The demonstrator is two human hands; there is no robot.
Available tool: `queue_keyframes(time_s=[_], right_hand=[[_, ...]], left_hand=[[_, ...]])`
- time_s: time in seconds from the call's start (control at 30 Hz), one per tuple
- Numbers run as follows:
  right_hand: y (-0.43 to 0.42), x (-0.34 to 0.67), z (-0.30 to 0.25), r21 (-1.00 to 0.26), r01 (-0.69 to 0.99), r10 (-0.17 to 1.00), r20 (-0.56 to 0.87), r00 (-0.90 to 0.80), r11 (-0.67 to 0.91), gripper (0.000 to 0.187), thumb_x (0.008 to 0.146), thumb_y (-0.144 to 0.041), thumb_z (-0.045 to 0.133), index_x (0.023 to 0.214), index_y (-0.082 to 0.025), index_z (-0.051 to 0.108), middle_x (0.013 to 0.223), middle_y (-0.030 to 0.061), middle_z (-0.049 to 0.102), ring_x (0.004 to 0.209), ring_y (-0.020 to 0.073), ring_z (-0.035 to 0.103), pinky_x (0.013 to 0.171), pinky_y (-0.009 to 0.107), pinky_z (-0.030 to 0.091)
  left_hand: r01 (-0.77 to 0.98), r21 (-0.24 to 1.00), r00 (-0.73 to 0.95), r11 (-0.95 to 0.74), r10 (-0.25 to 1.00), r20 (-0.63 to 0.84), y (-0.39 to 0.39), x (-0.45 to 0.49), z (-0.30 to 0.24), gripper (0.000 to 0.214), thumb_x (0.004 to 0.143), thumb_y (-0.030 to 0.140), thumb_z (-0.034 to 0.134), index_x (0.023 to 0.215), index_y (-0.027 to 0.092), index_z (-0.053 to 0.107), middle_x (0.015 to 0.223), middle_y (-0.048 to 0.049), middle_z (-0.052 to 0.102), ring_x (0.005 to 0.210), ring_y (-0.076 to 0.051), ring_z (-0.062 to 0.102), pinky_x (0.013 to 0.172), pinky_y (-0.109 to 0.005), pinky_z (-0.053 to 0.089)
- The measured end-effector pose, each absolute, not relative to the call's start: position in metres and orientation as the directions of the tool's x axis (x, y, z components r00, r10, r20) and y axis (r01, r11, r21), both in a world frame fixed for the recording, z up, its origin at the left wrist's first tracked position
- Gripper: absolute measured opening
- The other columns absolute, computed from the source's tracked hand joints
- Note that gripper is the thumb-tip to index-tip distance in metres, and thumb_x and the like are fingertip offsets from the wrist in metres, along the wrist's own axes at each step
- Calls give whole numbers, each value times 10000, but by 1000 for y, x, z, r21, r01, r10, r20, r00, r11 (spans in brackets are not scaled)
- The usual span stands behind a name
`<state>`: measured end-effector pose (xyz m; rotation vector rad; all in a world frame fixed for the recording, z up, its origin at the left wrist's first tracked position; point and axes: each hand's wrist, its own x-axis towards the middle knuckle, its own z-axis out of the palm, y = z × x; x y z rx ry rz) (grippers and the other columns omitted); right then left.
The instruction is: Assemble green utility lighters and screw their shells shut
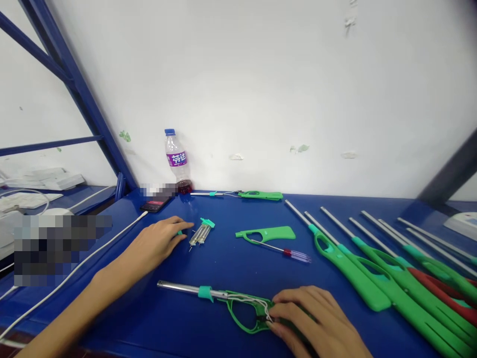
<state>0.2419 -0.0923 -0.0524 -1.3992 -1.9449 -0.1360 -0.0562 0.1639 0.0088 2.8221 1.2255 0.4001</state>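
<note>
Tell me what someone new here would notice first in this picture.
Probably the cluster of long green-handled tools fanned across the right of the blue tabletop, with one red handle among them. Next, at the front, the opened green tool with white wires exposed, the right hand gripping its handle end. At the back, near the white wall, a purple-labelled bottle stands out.
</note>
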Motion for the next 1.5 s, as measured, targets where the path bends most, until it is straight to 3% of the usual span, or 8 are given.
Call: queue_keyframes(time_s=[0.13,0.37,0.5,0.67,0.9,1.07,1.27,1.5], right_hand=[[-95,236,-51,-396,842,812,577,-83,367,142,1078,-202,656,1118,-322,719,1074,-31,792,945,184,764,933,333,560],[-96,232,-49,-422,832,817,573,-63,360,141,1115,-226,594,1118,-313,705,1075,-35,781,942,176,744,949,335,532],[-96,231,-48,-404,845,816,575,-62,349,173,1133,-230,554,1114,-306,708,1078,-22,786,941,181,749,937,339,540],[-99,231,-46,-422,852,840,541,-38,310,142,1116,-245,596,1139,-324,712,1100,-27,783,979,188,750,896,324,567],[-101,232,-45,-434,853,863,504,-37,291,191,1138,-285,546,1127,-327,733,1115,-11,789,977,193,764,849,320,606],[-102,233,-45,-432,861,879,476,-36,269,161,1121,-284,586,1146,-325,739,1138,-7,790,998,198,769,853,314,630],[-101,234,-43,-444,854,887,461,-40,269,156,1107,-260,610,1167,-328,737,1146,-3,790,1001,203,767,873,312,635],[-103,234,-43,-458,849,894,447,-36,263,157,1101,-249,622,1173,-339,729,1149,-16,782,1011,198,758,884,314,628]], left_hand=[[657,193,687,-729,684,247,177,-52,9,431,966,454,493,1037,216,846,1128,-137,828,1045,-332,780,956,-423,582],[631,292,627,-719,694,354,149,-50,27,511,993,659,540,873,234,796,927,-86,820,800,-261,750,706,-322,563],[601,367,585,-710,704,402,104,-39,46,465,1029,623,543,865,257,778,882,-27,819,708,-199,734,575,-245,529],[420,631,552,-652,736,392,55,-15,46,295,988,455,673,798,254,775,634,40,762,447,-123,658,466,-180,503],[402,476,606,-782,617,502,48,-8,13,304,1077,465,611,1169,292,843,878,-6,820,658,-152,732,565,-181,564],[428,404,699,-808,580,418,44,-15,4,461,1157,375,458,1611,365,537,1131,-31,753,884,-151,762,753,-190,619],[288,450,731,-845,498,467,43,-14,0,324,1138,425,566,1440,434,681,1075,22,765,836,-123,771,737,-174,587],[367,486,676,-793,587,446,39,-7,-15,166,1101,451,632,1234,368,685,946,84,766,665,-106,691,670,-185,580]])
